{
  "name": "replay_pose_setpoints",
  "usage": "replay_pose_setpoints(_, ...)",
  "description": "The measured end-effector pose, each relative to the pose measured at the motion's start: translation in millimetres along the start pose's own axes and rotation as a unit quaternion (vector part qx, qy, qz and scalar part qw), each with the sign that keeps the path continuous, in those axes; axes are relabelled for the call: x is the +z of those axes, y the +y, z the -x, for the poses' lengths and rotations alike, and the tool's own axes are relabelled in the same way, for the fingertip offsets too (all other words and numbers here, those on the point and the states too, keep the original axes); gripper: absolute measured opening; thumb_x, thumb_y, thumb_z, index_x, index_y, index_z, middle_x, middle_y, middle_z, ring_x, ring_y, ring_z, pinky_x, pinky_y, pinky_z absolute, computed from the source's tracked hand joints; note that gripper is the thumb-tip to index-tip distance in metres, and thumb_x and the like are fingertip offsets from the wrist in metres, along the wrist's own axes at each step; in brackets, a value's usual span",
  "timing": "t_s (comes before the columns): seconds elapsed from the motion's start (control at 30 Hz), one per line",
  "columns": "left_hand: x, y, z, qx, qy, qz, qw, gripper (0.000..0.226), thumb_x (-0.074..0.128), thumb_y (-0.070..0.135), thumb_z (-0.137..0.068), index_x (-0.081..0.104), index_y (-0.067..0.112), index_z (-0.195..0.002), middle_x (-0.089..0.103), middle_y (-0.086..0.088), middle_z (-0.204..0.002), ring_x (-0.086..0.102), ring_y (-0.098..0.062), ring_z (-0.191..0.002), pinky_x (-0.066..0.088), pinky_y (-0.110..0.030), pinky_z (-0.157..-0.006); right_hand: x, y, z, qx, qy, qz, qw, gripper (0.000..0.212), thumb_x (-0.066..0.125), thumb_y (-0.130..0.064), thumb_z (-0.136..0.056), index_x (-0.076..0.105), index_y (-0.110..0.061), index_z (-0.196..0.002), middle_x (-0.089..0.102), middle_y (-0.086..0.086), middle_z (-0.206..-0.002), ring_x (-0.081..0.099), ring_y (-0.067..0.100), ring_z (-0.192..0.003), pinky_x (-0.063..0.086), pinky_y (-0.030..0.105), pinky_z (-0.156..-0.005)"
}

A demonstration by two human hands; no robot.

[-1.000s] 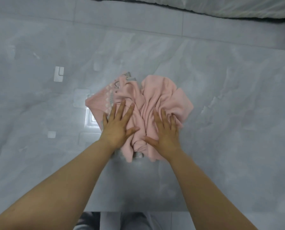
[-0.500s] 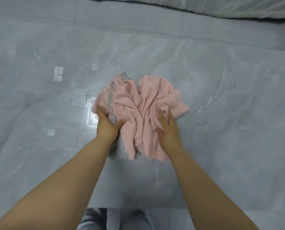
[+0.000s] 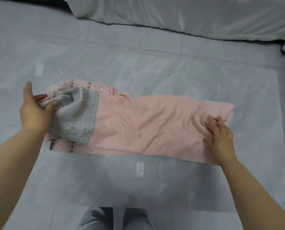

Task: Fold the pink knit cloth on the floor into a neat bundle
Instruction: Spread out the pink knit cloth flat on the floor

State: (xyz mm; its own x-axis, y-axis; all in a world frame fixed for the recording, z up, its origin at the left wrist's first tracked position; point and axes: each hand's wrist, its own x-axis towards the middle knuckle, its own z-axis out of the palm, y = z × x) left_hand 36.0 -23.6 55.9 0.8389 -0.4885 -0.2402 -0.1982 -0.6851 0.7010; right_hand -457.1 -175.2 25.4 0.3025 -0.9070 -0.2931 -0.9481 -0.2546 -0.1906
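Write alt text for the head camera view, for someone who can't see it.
A pink knit cloth lies spread in a long strip on a grey tiled floor. The left hand grips its bunched grey patterned end, and the right hand presses the other end flat. White bedding runs along the top.

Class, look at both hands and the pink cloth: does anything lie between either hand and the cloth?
Nothing visible does. The left hand already grips the grey patterned end of the pink cloth, and the right hand rests directly on its other end.
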Motion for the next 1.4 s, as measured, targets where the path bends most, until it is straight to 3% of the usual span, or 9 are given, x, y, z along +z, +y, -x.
replay_pose_setpoints(0.1,2,-23,5,0.001,-0.06,-0.165,0.984,0.087,0.067,0.035,-0.08,0.01,0.028,-0.145,0.038,-0.008,-0.146,0.041,-0.035,-0.129,0.029,-0.05,-0.108,29,-13,9,-0.03,-0.07,0.054,0.996,0.08,0.036,-0.068,-0.069,0.024,-0.028,-0.137,0.034,0.022,-0.144,0.034,0.044,-0.13,0.02,0.049,-0.105)
replay_pose_setpoints(0.27,15,-73,39,-0.052,-0.059,-0.244,0.967,0.093,0.067,0.043,-0.076,0.009,0.023,-0.146,0.02,-0.012,-0.154,0.02,-0.039,-0.138,0.017,-0.059,-0.11,72,-66,39,-0.098,-0.142,0.067,0.983,0.085,0.037,-0.068,-0.062,0.015,-0.037,-0.138,0.04,0.013,-0.143,0.043,0.044,-0.124,0.036,0.065,-0.091)
replay_pose_setpoints(0.4,26,-106,56,-0.168,-0.01,-0.057,0.984,0.108,0.069,0.041,-0.075,-0.006,0.009,-0.145,0.016,-0.017,-0.153,0.022,-0.032,-0.139,0.022,-0.044,-0.114,98,-84,46,-0.134,-0.162,0.061,0.976,0.077,0.027,-0.062,-0.071,-0.001,-0.039,-0.139,0.03,0.006,-0.149,0.034,0.031,-0.133,0.027,0.059,-0.103)
replay_pose_setpoints(0.57,47,-109,65,-0.226,0.018,0.087,0.97,0.065,0.063,0.022,-0.085,0.017,0.021,-0.13,0.045,-0.01,-0.139,0.046,-0.02,-0.122,0.037,-0.03,-0.099,117,-80,38,-0.205,-0.082,0.067,0.973,0.052,0.033,-0.023,-0.083,0.032,-0.016,-0.134,0.057,0.012,-0.128,0.06,0.034,-0.108,0.036,0.042,-0.097)
replay_pose_setpoints(0.77,51,-110,52,-0.32,0.098,-0.013,0.942,0.092,0.074,0.03,-0.074,0.017,0.005,-0.141,0.032,-0.019,-0.145,0.032,-0.036,-0.133,0.027,-0.042,-0.109,89,-91,36,-0.171,-0.069,0.045,0.982,0.078,0.064,0.015,-0.061,0.046,-0.012,-0.132,0.064,0.017,-0.076,0.062,0.034,-0.062,0.048,0.033,-0.046)
replay_pose_setpoints(0.9,36,-112,52,-0.313,0.071,0.055,0.946,0.066,0.074,0.018,-0.074,0.041,0.004,-0.13,0.055,-0.013,-0.127,0.054,-0.03,-0.112,0.042,-0.035,-0.096,71,-81,47,-0.145,-0.052,0.069,0.986,0.081,0.066,0.02,-0.056,0.05,-0.013,-0.129,0.059,0.018,-0.064,0.057,0.035,-0.054,0.045,0.033,-0.047)
replay_pose_setpoints(1.03,7,-115,59,-0.329,0.057,0.237,0.912,0.043,0.072,0.005,-0.074,0.057,-0.001,-0.115,0.064,-0.007,-0.098,0.06,-0.018,-0.083,0.049,-0.025,-0.08,69,-73,61,-0.155,-0.047,0.108,0.981,0.069,0.035,0.005,-0.064,0.044,-0.015,-0.129,0.059,0.012,-0.053,0.06,0.034,-0.055,0.042,0.038,-0.077)
replay_pose_setpoints(1.2,-38,-127,55,-0.266,-0.022,0.364,0.892,0.026,0.061,-0.004,-0.08,0.061,0.007,-0.103,0.061,-0.003,-0.089,0.061,-0.014,-0.08,0.055,-0.019,-0.075,91,-156,55,-0.168,-0.027,0.073,0.983,0.069,0.058,-0.023,-0.064,0.036,-0.009,-0.129,0.064,0.02,-0.114,0.053,0.026,-0.103,0.028,0.053,-0.097)
replay_pose_setpoints(1.4,-74,-164,46,-0.275,-0.145,0.146,0.939,0.067,0.069,0.002,-0.076,0.039,0.018,-0.133,0.055,-0.006,-0.108,0.055,-0.023,-0.102,0.043,-0.035,-0.097,141,-331,74,-0.337,-0.123,-0.015,0.933,0.08,0.042,-0.05,-0.072,0.022,-0.016,-0.141,0.038,0.009,-0.145,0.025,0.021,-0.132,0.019,0.044,-0.109)
